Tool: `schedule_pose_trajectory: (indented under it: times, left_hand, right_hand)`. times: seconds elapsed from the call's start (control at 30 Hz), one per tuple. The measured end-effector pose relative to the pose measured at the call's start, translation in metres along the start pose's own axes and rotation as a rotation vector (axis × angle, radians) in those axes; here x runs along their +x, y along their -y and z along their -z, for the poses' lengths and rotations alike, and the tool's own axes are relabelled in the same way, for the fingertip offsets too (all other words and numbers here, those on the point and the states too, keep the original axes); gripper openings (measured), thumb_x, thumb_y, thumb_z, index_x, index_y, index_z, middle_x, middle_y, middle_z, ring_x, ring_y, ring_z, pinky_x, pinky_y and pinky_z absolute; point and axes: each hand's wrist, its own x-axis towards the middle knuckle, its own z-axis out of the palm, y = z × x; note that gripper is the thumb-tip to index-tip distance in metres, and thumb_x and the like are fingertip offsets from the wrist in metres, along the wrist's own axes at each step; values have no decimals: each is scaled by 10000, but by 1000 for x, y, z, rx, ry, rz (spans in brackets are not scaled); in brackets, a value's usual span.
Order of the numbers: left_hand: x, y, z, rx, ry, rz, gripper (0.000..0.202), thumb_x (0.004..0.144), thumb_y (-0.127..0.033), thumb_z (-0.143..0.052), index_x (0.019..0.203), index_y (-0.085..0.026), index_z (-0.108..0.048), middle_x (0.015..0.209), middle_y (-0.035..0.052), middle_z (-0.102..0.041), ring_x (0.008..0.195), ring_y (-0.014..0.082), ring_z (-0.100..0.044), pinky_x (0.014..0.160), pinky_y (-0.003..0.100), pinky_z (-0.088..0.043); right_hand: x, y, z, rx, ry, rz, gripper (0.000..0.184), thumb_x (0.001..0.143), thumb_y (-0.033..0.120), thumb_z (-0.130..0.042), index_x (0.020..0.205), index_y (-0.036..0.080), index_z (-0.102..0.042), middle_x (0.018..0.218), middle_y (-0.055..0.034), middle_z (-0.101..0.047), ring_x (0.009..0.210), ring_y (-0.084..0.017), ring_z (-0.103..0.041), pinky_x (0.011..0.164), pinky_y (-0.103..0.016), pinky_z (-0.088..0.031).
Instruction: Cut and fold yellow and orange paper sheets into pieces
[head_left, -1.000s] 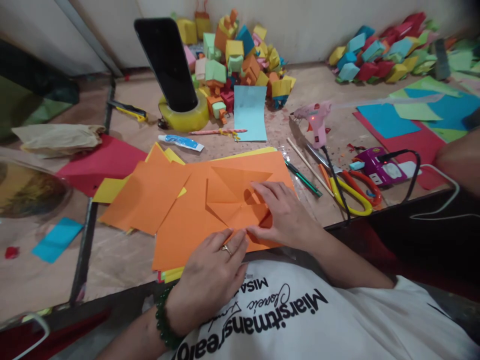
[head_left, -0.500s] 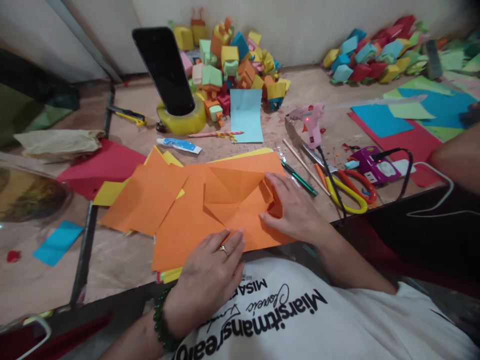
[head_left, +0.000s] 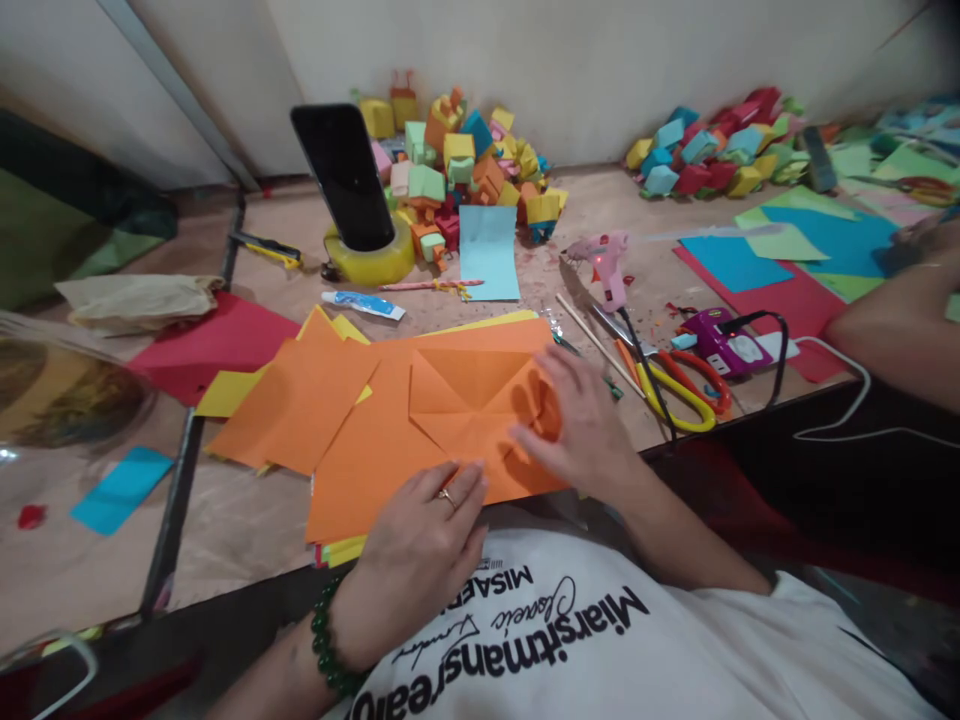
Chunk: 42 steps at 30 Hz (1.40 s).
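Note:
A creased orange paper piece point(head_left: 480, 392), partly folded with flaps, lies on a stack of orange sheets point(head_left: 360, 500). My left hand point(head_left: 424, 535), with a ring and a green bead bracelet point(head_left: 326, 640), rests flat on the near edge of the paper, fingers stretched out. Over the paper's right end hovers my right hand point(head_left: 585, 425), thumb and fingers apart and slightly blurred. It casts a shadow on the flap there; whether a fingertip touches the flap I cannot tell. More orange sheets point(head_left: 292, 400) and yellow ones lie to the left.
Behind stand a phone point(head_left: 341, 175) on a tape roll point(head_left: 367, 255) and a heap of paper cubes point(head_left: 457, 160). To the right are a pink glue gun point(head_left: 611, 270), scissors point(head_left: 679, 395) and a purple power adapter point(head_left: 724, 340). Another person's arm point(head_left: 892, 320) reaches in at right.
My right hand has lifted from the right flap and its fingers have opened. The flap lies flatter. My left hand stays on the paper. The view has shifted slightly.

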Motion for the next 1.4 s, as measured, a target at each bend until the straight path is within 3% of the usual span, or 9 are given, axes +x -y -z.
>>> schedule_pose_trajectory:
  times: [0.13, 0.27, 0.37, 0.47, 0.53, 0.63, 0.77, 1.0, 1.4]
  left_hand:
    - [0, 0, 0, 2, 23, 16, 297, 869, -180, -531, 1113, -72, -662, 1137, 121, -712, 1000, 272, -636, 833, 403, -582]
    - [-1, 2, -2, -19, 25, 17, 277, 897, -181, -506, 1114, -88, -650, 1153, 122, -700, 1011, 266, -623, 847, 405, -563]
    - [4, 1, -4, -15, 39, 17, 226, 914, -207, -503, 1055, -110, -650, 1104, 129, -696, 981, 260, -619, 857, 418, -543]
    - [14, -1, -9, 65, 66, 30, 234, 927, -192, -495, 1112, -121, -620, 941, 103, -683, 833, 225, -623, 727, 363, -544]
    - [22, -4, -12, 163, 64, 70, 260, 931, -186, -504, 1163, -115, -595, 841, 74, -646, 742, 207, -609, 608, 310, -516]
    - [32, -10, -13, 302, 92, 101, 216, 895, -110, -519, 1085, -86, -620, 788, 70, -615, 687, 203, -597, 520, 276, -471]
    - [40, -18, -5, 396, 198, 69, 251, 793, 39, -466, 927, -64, -652, 740, 85, -621, 626, 197, -592, 509, 268, -470]
    - [47, -26, 0, 448, 267, 70, 248, 729, 72, -507, 865, -66, -663, 696, 85, -627, 596, 195, -611, 463, 244, -448]
    - [73, -32, 2, 466, 377, 117, 290, 696, 123, -444, 688, -74, -657, 607, 105, -635, 535, 204, -643, 405, 221, -436]
  right_hand:
    - [-4, -5, -10, 40, 195, -38, 816, 741, 408, -676, 1423, 159, -304, 1448, -189, -406, 1353, -344, -380, 1107, -547, -355]
    - [1, -38, -1, 19, 186, -108, 716, 783, 392, -643, 1405, 181, -357, 1429, -178, -435, 1340, -345, -402, 1101, -573, -340]
    - [4, -49, 10, -5, 104, -110, 569, 823, 310, -582, 1358, 195, -423, 1387, -166, -478, 1313, -341, -432, 1087, -581, -350]
    - [1, -43, 15, 11, -2, -70, 447, 843, 237, -529, 1288, 238, -490, 1341, -142, -516, 1284, -327, -463, 1064, -578, -379]
    - [-3, -34, 15, 56, 28, -1, 406, 848, 219, -522, 1252, 263, -515, 1328, -129, -528, 1275, -315, -476, 1048, -563, -409]
    - [-9, -23, 14, 97, 114, 84, 400, 853, 218, -527, 1252, 238, -513, 1355, -152, -504, 1286, -307, -471, 1030, -544, -442]
    - [-11, -21, 15, 86, 108, 129, 375, 853, 207, -531, 1228, 211, -530, 1340, -170, -514, 1282, -307, -474, 1019, -541, -458]
    - [-8, -17, 15, 25, 68, 278, 382, 780, 89, -529, 1151, 163, -584, 1294, -183, -560, 1209, -308, -532, 988, -487, -499]
    - [-8, -21, 5, -37, 4, 307, 283, 847, 80, -481, 1076, 179, -616, 1124, -138, -659, 1008, -257, -617, 870, -432, -557]
